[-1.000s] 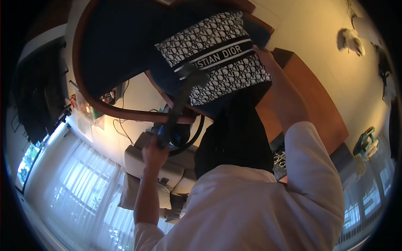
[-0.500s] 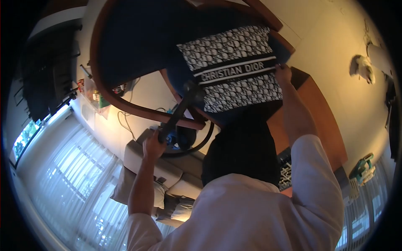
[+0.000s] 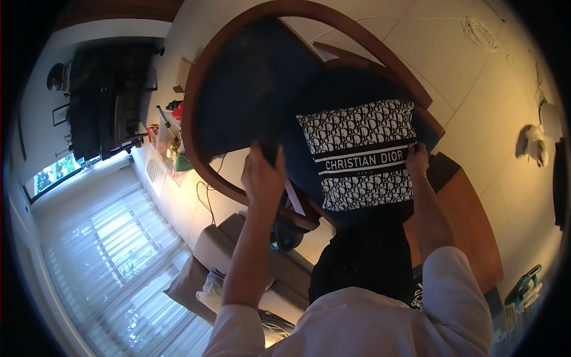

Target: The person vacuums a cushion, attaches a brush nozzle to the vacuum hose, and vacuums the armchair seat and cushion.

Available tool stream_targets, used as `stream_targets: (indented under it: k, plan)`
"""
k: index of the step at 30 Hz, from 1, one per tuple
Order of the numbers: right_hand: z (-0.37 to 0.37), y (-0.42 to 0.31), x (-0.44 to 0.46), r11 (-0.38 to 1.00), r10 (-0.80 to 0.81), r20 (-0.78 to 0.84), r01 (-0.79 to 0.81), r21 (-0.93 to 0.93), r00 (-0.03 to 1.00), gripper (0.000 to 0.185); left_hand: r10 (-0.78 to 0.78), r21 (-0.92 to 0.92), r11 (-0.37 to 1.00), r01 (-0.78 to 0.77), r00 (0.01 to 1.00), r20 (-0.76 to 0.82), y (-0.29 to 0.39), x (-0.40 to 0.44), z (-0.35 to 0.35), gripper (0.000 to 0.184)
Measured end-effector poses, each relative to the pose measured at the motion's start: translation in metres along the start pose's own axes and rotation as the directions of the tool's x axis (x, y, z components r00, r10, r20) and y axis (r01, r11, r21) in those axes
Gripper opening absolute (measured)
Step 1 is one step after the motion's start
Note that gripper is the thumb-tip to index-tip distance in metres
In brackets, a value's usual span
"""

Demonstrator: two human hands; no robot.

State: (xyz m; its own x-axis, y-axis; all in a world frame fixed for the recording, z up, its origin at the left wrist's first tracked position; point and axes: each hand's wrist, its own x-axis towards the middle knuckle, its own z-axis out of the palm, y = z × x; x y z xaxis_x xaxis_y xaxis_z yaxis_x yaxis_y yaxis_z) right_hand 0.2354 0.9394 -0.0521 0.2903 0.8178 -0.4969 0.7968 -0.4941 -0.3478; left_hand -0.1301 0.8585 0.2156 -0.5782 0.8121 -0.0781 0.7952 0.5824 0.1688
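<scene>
My left hand (image 3: pixel 264 175) is wrapped round the dark handle of a vacuum cleaner wand (image 3: pixel 272 149). The wand points up over the navy chair back (image 3: pixel 229 89), where its far part blurs into the dark fabric. A black-and-white patterned cushion (image 3: pixel 363 185) with a lettered band lies on the chair's navy seat (image 3: pixel 303 157). On the cushion's right edge, my right hand (image 3: pixel 417 159) grips the fabric beside the end of the band.
The chair's curved wooden frame (image 3: pixel 199 44) encircles the back. Below left stands a beige sofa (image 3: pixel 229 244). A brown wooden surface (image 3: pixel 461 226) is at the right. A coiled white cable (image 3: pixel 479 34) lies on the tiled floor (image 3: pixel 428 59). Sheer curtains (image 3: pixel 119 250) hang at the left.
The wand has swung away from the cushion's left edge, up toward the chair back, with my left hand. My right hand still grips the cushion. The view has shifted, so the chair appears lower and farther right.
</scene>
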Motion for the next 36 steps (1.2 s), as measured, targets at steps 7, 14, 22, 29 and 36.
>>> stream_targets:
  k: [7, 14, 22, 29, 36]
  plan:
    - [0.003, 0.019, -0.008, 0.957, -0.003, -0.19, 0.057, 0.285, 0.982, 0.021, 0.228, 0.165, 0.958, -0.236, 0.971, 0.065, 0.006, 0.062, 0.025, 0.045]
    - [0.019, 0.048, -0.03, 0.96, 0.103, -0.202, -0.044, 0.278, 0.974, 0.022, 0.245, 0.419, 0.877, -0.236, 0.969, 0.034, -0.074, 0.063, 0.006, 0.044]
    - [0.005, 0.043, -0.026, 0.962, 0.067, -0.129, -0.029, 0.272, 0.989, 0.027, -0.188, 0.312, 0.937, 0.158, 0.98, 0.067, -0.166, -0.03, -0.035, 0.035]
    - [0.003, 0.072, 0.007, 0.953, 0.051, 0.285, -0.131, 0.272, 0.957, 0.039, -0.329, 0.224, 0.925, 0.307, 0.942, 0.066, -0.128, -0.098, -0.075, 0.036]
    - [-0.012, 0.067, -0.017, 0.949, 0.05, 0.247, -0.123, 0.29, 0.968, 0.037, 0.003, 0.193, 0.981, -0.029, 0.991, 0.134, -0.011, 0.005, -0.034, 0.039]
